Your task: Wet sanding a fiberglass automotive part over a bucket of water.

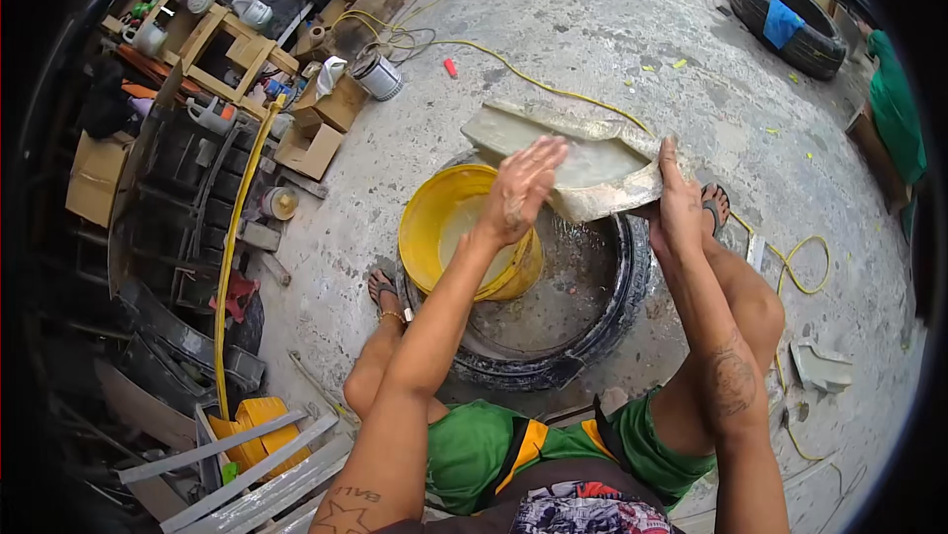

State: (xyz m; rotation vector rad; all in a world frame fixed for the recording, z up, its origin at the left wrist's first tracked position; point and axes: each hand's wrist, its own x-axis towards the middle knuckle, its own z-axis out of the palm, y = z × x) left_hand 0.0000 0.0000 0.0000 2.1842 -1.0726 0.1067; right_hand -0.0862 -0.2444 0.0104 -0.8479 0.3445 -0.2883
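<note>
A pale grey-beige moulded piece [604,161] with a raised rim and a long hollow in it is tilted above the floor in front of me. My right hand [677,193] grips its right end, thumb on the rim and the other fingers mostly hidden underneath. Wet-looking, my left hand [523,189] is at the piece's near left edge with its fingers stretched out; anything under them is hidden. Below that hand a yellow bucket [420,223] holds cloudy liquid. It stands, leaning slightly, within a black tyre [533,371] lying flat between my feet.
A yellow hose [533,83] crosses the concrete floor beyond the piece. Car parts, wooden shelving [242,65] and cardboard boxes [314,144] crowd the left. Large tyres [790,26] lie at the far right, near a person in green [894,100]. A broken grey piece [822,366] lies at right.
</note>
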